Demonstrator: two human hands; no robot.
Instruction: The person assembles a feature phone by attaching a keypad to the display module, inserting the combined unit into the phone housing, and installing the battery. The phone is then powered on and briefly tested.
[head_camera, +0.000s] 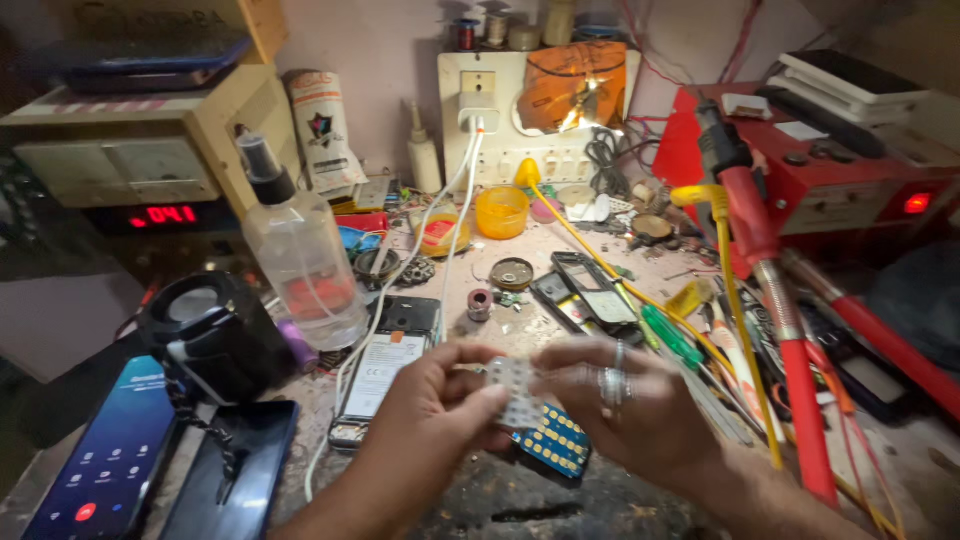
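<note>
1. left hand (425, 410) + right hand (625, 400) both pinch a pale keypad membrane (517, 388), near centre, just above a blue keypad board (555, 442) on the bench.
2. step, by my read: fitting or checking the pad; next calls for aligning it w/ the board.
3. around: opened phone (385, 365) to the left, spray bottle (300, 250) further left, red soldering tool (770, 280) on the right; clutter crowds the spot.

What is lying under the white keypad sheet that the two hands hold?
Under the keypad sheet lies a blue board with yellow dots; the hands cover its upper part.
</note>
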